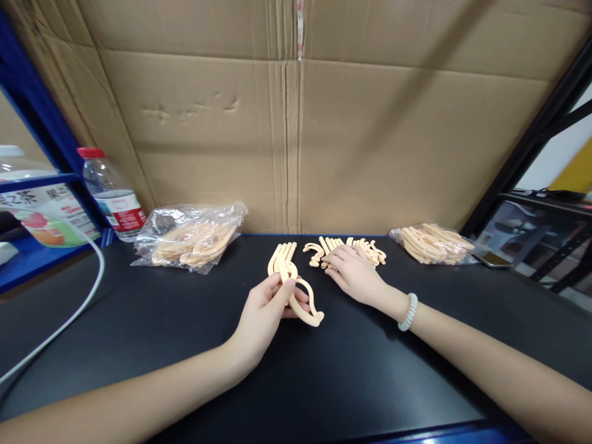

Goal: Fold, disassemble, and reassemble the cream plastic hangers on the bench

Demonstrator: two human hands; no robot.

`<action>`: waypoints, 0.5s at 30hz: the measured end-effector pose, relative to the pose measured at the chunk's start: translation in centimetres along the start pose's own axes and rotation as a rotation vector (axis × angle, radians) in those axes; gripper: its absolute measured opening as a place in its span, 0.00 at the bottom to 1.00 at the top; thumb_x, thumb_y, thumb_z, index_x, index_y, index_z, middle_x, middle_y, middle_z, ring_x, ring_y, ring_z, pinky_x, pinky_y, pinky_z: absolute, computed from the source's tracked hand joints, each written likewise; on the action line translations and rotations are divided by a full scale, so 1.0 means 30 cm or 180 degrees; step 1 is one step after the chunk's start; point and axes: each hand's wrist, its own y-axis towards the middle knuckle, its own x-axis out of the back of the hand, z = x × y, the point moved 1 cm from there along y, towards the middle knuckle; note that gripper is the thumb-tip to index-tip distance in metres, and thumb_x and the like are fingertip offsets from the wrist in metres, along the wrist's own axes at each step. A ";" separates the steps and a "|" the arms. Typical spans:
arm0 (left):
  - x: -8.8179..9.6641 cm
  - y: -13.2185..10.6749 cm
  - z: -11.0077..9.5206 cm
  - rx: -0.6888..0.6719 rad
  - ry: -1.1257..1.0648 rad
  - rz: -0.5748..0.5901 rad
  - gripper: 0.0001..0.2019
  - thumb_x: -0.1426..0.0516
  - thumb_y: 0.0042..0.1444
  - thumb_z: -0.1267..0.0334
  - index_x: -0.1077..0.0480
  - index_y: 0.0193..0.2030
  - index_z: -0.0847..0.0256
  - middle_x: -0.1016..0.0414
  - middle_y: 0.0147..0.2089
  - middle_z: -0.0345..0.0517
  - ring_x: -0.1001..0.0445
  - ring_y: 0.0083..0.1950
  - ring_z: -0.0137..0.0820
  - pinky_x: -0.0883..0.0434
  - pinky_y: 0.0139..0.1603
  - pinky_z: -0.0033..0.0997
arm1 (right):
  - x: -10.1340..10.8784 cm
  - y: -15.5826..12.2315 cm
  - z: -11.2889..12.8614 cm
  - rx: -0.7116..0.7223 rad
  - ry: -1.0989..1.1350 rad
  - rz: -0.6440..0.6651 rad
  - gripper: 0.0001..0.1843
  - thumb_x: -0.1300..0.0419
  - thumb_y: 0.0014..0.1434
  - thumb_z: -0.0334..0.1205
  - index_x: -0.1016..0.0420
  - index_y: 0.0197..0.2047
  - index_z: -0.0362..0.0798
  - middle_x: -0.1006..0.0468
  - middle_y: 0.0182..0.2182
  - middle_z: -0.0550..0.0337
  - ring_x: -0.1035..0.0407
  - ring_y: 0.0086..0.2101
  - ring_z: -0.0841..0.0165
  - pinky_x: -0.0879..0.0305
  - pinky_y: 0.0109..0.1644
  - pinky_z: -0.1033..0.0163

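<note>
My left hand (263, 311) is closed, thumb and fingers pinching a cream curved piece (303, 314) that looks like plastic, with a bowed loop at its lower end. Just beyond that hand lies a small group of similar cream pieces (288, 248), partly covered by the held one. My right hand (357, 274), with a pale coiled band (408, 312) on the wrist, rests over a pile of small cream hook-shaped pieces (372, 251). Its fingers stretch out and touch the pile; what lies under the fingertips is partly hidden.
Clear bags of cream pieces lie at the back left (198, 243) and back right (428, 243) of the black table (370, 376). A red-capped bottle (113, 197) stands left, near a white cable (87, 299). A phone (493, 259) lies right. Cardboard (208, 135) walls the back.
</note>
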 end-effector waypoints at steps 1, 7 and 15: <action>-0.001 0.000 -0.001 0.0001 0.0008 -0.0005 0.15 0.40 0.55 0.52 0.29 0.36 0.66 0.23 0.29 0.44 0.23 0.29 0.31 0.22 0.34 0.31 | 0.002 -0.001 0.001 0.0011 -0.0004 0.0010 0.10 0.46 0.65 0.37 0.26 0.47 0.45 0.23 0.44 0.50 0.34 0.49 0.59 0.43 0.55 0.50; -0.003 -0.002 -0.008 0.0012 0.0005 -0.0036 0.15 0.39 0.54 0.52 0.29 0.38 0.65 0.24 0.28 0.42 0.24 0.30 0.31 0.23 0.33 0.31 | 0.016 -0.004 0.007 0.0138 0.0002 0.0168 0.11 0.47 0.66 0.37 0.27 0.47 0.46 0.24 0.44 0.50 0.35 0.51 0.59 0.45 0.58 0.48; 0.000 0.001 -0.006 0.0014 0.0047 -0.0018 0.16 0.40 0.55 0.52 0.29 0.39 0.65 0.25 0.29 0.43 0.24 0.30 0.31 0.23 0.34 0.31 | 0.029 -0.008 0.021 0.0090 -0.0014 0.0068 0.11 0.48 0.66 0.36 0.26 0.46 0.44 0.24 0.44 0.49 0.34 0.48 0.58 0.44 0.57 0.45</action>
